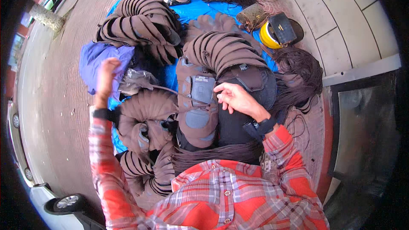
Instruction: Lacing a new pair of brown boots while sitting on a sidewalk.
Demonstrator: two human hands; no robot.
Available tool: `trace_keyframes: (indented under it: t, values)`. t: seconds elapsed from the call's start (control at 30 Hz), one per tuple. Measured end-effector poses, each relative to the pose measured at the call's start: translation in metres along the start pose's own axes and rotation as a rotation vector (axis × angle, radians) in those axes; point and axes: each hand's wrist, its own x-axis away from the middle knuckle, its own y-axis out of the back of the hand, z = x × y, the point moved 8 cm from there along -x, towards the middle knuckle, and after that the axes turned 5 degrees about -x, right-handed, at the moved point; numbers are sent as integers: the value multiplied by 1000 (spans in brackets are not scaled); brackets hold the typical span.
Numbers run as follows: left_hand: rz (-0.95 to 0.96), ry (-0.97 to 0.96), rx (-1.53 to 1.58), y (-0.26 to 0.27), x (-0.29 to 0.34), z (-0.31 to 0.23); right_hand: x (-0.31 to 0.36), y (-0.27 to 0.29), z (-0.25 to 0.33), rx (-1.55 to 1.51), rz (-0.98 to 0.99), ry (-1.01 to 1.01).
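A brown shoe upper (pixel 197 121) with a grey-blue tongue lies on my lap, a dark shoelace (pixel 164 88) stretched from it toward the left. My left hand (pixel 108 74) is raised at that side, blurred by motion, its fingers closed at the lace's line; the lace's end is lost in the blur. My right hand (pixel 238 100) is beside the upper's right edge, index finger stretched to it and the other fingers loosely bent apart. Just beyond, a curved row of nested brown uppers (pixel 221 53) lies against the dark upper lining. A bundle of dark laces (pixel 219 153) lies across my lap.
More nested uppers (pixel 138 21) lie on a blue tarp (pixel 202 10), with others (pixel 145 110) at my left. A purple cloth (pixel 93 66) is near my left hand. Right stand a lace heap (pixel 298 74), a yellow tub (pixel 267 37) and a black box (pixel 282 27). Another person's foot (pixel 177 1) is ahead.
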Motion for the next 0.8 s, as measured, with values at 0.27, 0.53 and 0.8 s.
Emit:
trace_keyframes:
  t: [0.27, 0.53, 0.8]
  values:
    - [823, -819, -988, -229, 143, -50, 9, -23, 15, 180, -59, 4]
    - [933, -706, -928, -231, 140, -43, 4, -23, 19, 292, -56, 40]
    - [1164, -440, -917, -184, 128, -37, -14, -44, 23, 39, 89, 26]
